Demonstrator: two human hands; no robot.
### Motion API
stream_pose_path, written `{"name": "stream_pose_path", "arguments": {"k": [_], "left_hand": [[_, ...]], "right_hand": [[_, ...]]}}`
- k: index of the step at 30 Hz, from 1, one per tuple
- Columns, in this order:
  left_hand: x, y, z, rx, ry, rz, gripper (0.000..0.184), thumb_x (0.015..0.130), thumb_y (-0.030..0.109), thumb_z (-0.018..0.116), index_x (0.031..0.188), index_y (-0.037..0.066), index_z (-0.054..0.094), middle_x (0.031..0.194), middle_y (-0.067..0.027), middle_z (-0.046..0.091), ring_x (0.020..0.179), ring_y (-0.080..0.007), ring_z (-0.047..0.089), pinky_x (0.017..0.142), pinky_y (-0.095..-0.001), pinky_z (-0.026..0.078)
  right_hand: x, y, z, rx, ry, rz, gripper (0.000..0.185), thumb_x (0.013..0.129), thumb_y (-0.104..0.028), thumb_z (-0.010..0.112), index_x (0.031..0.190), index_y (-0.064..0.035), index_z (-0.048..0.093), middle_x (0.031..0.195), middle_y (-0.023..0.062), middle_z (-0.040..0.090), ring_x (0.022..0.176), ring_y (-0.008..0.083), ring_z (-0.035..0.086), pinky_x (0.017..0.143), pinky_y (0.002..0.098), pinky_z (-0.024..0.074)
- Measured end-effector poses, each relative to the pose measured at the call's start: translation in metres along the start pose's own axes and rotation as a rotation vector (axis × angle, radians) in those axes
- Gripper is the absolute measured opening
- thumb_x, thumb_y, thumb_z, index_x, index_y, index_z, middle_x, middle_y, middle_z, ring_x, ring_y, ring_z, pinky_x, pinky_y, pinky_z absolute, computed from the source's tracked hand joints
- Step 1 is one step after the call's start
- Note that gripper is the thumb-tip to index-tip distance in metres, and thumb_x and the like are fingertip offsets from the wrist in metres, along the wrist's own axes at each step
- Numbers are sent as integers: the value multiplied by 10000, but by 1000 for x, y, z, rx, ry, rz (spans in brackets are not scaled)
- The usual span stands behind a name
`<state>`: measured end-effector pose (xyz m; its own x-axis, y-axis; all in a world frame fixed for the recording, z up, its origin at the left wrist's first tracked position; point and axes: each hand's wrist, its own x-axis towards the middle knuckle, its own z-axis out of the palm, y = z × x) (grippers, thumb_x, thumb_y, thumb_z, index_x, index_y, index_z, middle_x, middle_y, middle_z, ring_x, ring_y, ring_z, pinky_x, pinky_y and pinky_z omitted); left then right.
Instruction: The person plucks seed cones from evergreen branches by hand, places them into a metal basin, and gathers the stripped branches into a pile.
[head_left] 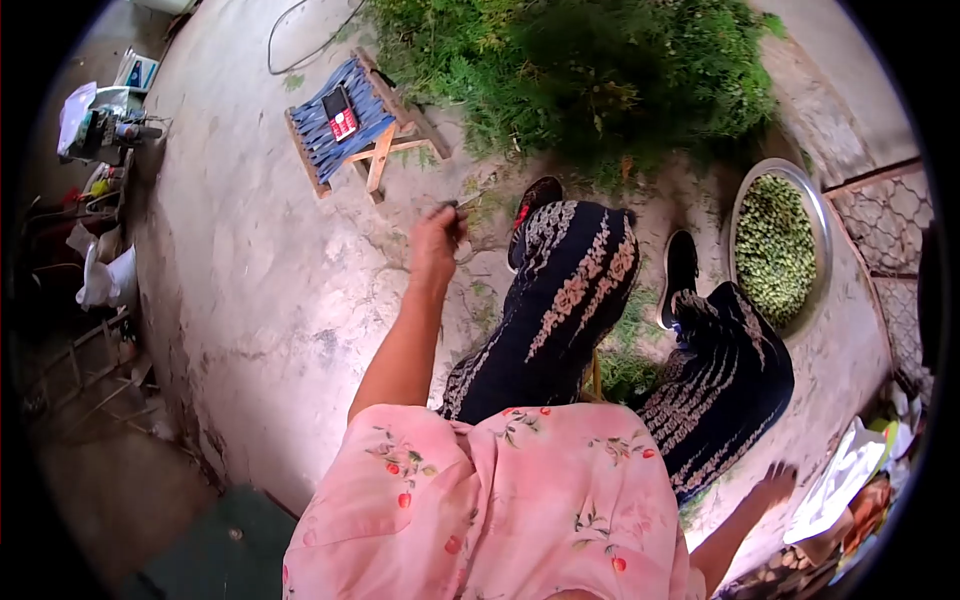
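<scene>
I see the left hand (436,241) curled around a small dark thing (450,204); the right hand (771,487), loosely spread, is near white plastic (832,492).

Top, centre to right: plants (570,75) green, yellowish flecks. Upper left of centre: stool (372,118), blue-banded seat, brown wood; phone (341,113) black and red. Right: bowl (824,225) silver-grey, pods (775,250) mottled green. Bottom centre: blouse (490,500) pink, red-and-green sprigs. Mid-frame: trousers (565,300) near-black, cream floral stripes. Floor (260,250) pale grey.
</scene>
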<state>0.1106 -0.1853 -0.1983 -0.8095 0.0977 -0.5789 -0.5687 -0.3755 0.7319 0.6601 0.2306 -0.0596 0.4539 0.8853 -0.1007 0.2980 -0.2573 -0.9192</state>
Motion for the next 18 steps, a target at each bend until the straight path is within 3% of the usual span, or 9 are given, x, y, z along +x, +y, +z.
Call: {"name": "stream_pose_path", "arguments": {"k": [2, 4, 6, 8, 9, 10, 12, 16, 18], "left_hand": [[16, -31, -24, 223, 64, -213, 220, 768, 58, 522, 975, -10, 554, 714, -91, 590, 516, -168, 542, 431, -248, 414], [27, -55, -24, 315, 105, -202, 241, 752, 53, 515, 978, -13, 564, 719, -98, 597, 514, -171, 553, 426, -254, 418], [47, -72, -24, 413, 135, -199, 262, 736, 47, 507, 981, -17, 573, 724, -104, 604, 511, -173, 563, 421, -260, 421], [83, -86, -25, 756, 30, -63, 307, 749, 45, 496, 1044, -17, 553, 733, -92, 599, 602, -154, 578, 467, -245, 434], [114, -107, -41, 992, 52, 109, 289, 702, 46, 482, 959, 50, 614, 802, -175, 620, 696, -298, 610, 622, -347, 481], [125, -104, -32, 1000, 51, 99, 289, 702, 46, 482, 959, 50, 614, 802, -175, 620, 696, -298, 610, 622, -347, 481], [138, -94, -7, 1426, 103, 270, 302, 715, 56, 457, 970, 94, 614, 853, -192, 606, 800, -355, 577, 701, -381, 467], [188, -118, -2, 1577, 116, 485, 291, 719, 49, 473, 972, 125, 595, 909, -186, 563, 830, -373, 548, 692, -431, 454], [198, -119, 8, 1626, 40, 506, 339, 700, -23, 473, 984, 134, 572, 902, -175, 502, 786, -382, 535, 649, -453, 448]], "right_hand": [[-79, -55, 76, -3, -349, -238, 367, 873, -175, 434, 1160, 54, 430, 1128, 193, 497, 1039, 268, 512, 870, 358, 431], [-146, -92, 124, -109, -512, -377, 332, 887, -142, 415, 1149, 60, 444, 1112, 175, 515, 1015, 250, 519, 875, 320, 407], [-179, -109, 145, -411, -510, -503, 321, 889, -134, 407, 1150, 43, 467, 1131, 146, 519, 1005, 232, 516, 880, 315, 386], [-186, -106, 152, -504, -496, -687, 309, 885, -107, 411, 1138, 60, 470, 1086, 160, 539, 970, 234, 520, 880, 314, 378], [-184, -103, 154, -486, -488, -635, 319, 893, -129, 390, 1134, 63, 474, 1100, 160, 531, 994, 241, 507, 901, 321, 362], [-188, -109, 159, -592, -477, -647, 341, 901, -160, 371, 1134, 68, 474, 1114, 165, 522, 1019, 252, 492, 917, 330, 346], [-187, -111, 166, -629, -454, -656, 358, 905, -179, 356, 1132, 71, 476, 1124, 173, 513, 1036, 265, 483, 922, 344, 342], [-163, -110, 160, -732, -495, -693, 348, 908, -178, 366, 1151, 42, 482, 1132, 165, 520, 1035, 268, 481, 923, 331, 339], [-176, -117, 169, -811, -440, -682, 339, 907, -185, 368, 1111, 46, 511, 1106, 167, 534, 1011, 269, 493, 906, 332, 351]]}}
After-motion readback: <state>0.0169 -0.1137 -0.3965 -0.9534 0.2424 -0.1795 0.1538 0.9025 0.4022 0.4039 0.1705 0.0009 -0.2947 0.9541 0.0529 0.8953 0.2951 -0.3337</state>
